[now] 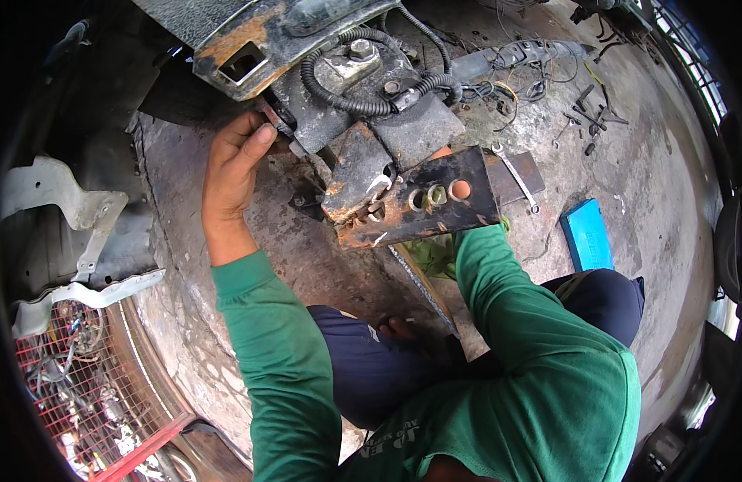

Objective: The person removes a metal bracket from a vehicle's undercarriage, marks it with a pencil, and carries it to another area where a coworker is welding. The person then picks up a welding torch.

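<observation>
At the left side of a vehicle's metal frame (pixel 310 120), my left hand (pixel 236 165) is closed, thumb up and fingers curled in behind the edge. What the fingers grip there is hidden. A rusty black bracket plate (pixel 475 173) with several round holes juts out to the right, below a large bolt (pixel 361 50) and a ribbed black wire conduit (pixel 347 104). My right forearm (pixel 487 249) reaches beneath this plate, which covers the hand; skin shows through one hole. Yellow-green cloth (pixel 435 257) hangs under the plate, beside a long narrow metal bar (pixel 423 285).
Right of the plate, a combination wrench (pixel 515 178) lies across a flat metal piece (pixel 530 173). A blue box (pixel 588 234) sits on the concrete floor near my knee. Loose tools (pixel 596 112) and wiring (pixel 499 92) lie farther off. A red wire cage (pixel 73 386) stands lower left.
</observation>
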